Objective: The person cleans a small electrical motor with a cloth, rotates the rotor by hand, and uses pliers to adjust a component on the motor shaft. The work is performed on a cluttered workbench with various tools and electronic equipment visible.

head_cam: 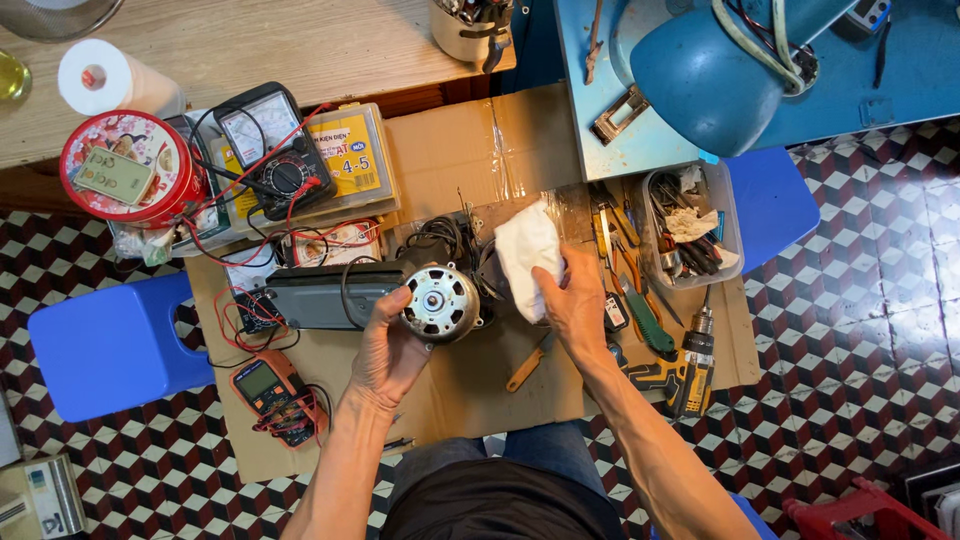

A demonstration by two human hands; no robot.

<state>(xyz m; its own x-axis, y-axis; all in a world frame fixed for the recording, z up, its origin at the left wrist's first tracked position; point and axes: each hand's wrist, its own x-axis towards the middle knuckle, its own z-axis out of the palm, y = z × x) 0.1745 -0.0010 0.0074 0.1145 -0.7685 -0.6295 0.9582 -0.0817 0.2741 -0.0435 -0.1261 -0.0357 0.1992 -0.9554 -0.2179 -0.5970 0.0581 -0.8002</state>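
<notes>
Our left hand (388, 350) grips the round, ribbed silver metal motor (441, 302) from below, fingers curled on its rim. Our right hand (572, 300) clutches a crumpled white cloth (525, 250), pressed just beside the motor. Both sit over a flattened brown cardboard sheet (470, 385) on the checkered tile floor. A long grey plastic housing (320, 295) lies left of the motor; an orange multimeter (268, 385) rests nearer us.

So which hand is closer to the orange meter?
Left. The left hand holds the motor just up-right of the meter; the right hand, with the cloth, is farther right.
</notes>
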